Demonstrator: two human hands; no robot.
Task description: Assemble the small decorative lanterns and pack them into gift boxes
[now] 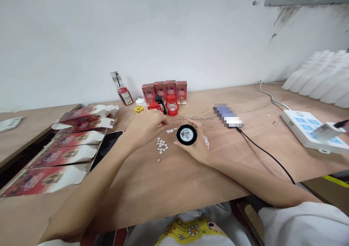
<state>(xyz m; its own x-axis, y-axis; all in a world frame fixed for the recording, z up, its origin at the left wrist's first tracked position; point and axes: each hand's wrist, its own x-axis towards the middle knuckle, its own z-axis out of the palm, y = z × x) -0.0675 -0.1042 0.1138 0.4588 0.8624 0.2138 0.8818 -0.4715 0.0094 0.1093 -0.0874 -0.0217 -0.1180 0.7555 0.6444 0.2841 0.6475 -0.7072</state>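
My right hand (200,146) is wrapped round a small lantern (187,134), whose round black base with a gold rim and a pale printed centre faces me. To the left, my left hand (156,121) hovers above the table with its fingers curled together; what they hold, if anything, is hidden. Just beyond that hand stand a red lantern (172,105), a black lantern (160,102), a partly covered second red one, a white one (140,102) and a gold one (139,109). Several button cells (161,144) lie between my forearms, with small white pieces (171,130) behind them.
Printed red boxes (170,89) stand against the wall; flattened ones (65,155) lie left beside a dark phone (107,144). Thin wire pieces (200,118) are behind the lantern. Rightward are a cabled, blurred phone (226,115), a power strip (308,126) and stacked white plastic pieces (321,75).
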